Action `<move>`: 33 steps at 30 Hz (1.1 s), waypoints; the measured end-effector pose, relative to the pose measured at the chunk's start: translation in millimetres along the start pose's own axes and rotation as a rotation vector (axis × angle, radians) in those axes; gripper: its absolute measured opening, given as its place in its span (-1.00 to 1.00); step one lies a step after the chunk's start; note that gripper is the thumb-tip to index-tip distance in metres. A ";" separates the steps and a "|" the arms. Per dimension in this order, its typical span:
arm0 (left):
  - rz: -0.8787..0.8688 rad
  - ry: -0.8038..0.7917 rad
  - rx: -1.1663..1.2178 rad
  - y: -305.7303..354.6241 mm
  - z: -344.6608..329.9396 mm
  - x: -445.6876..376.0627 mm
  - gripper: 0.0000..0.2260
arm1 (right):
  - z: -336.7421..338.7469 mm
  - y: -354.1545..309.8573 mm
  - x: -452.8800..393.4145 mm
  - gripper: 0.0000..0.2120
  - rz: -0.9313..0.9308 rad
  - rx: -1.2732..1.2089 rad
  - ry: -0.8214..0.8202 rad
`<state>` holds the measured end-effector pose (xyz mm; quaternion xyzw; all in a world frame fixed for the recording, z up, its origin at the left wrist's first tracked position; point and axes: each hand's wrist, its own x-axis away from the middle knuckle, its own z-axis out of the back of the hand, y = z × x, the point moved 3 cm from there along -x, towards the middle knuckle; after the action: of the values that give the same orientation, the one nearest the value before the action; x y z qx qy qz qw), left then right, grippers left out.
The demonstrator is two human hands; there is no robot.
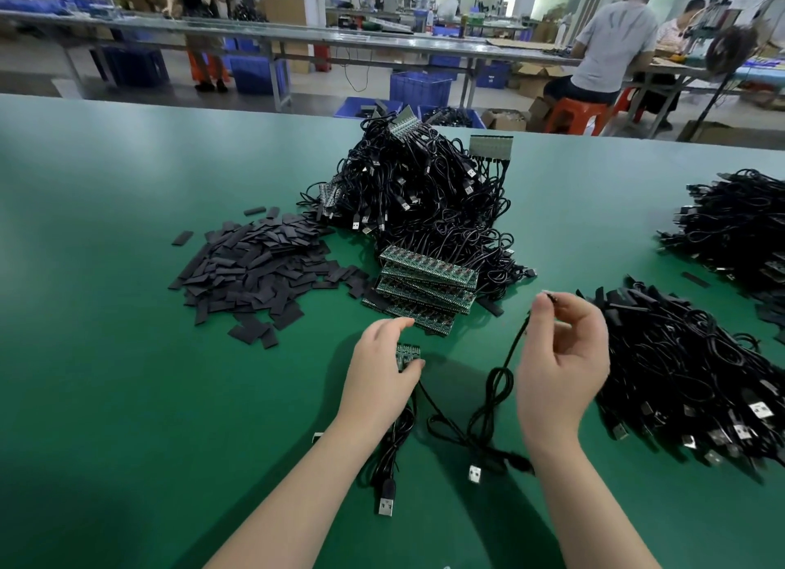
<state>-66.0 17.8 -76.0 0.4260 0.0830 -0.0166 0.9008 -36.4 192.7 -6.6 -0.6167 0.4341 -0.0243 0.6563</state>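
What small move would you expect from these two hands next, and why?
Probably the right hand brings the end of the black cable it pinches across to the small green board that the left hand grips. The two are held apart, side by side. The stack of boards just beyond has cables attached, so joining them looks likely.
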 end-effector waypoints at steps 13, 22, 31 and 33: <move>-0.075 0.067 0.112 -1.1 -1.9 0.3 -0.63 | -35.4 -80.8 1.9 -0.79 0.115 -0.271 -0.228; 0.628 0.407 1.455 -42.7 57.3 -7.9 -0.84 | -38.7 18.8 9.7 -0.90 -0.927 -0.263 -0.249; 0.262 0.505 0.471 -38.5 87.1 -2.6 -0.77 | -33.8 56.2 40.1 -0.92 -0.900 0.082 -0.602; 0.161 0.479 0.210 -34.3 87.5 -6.3 -0.77 | -35.2 55.8 43.9 -0.92 -0.938 0.093 -0.686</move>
<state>-63.9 -71.7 -46.7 0.5140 0.2571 0.1477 0.8049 -58.3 153.4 -71.8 -0.6861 -0.1242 -0.1302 0.7049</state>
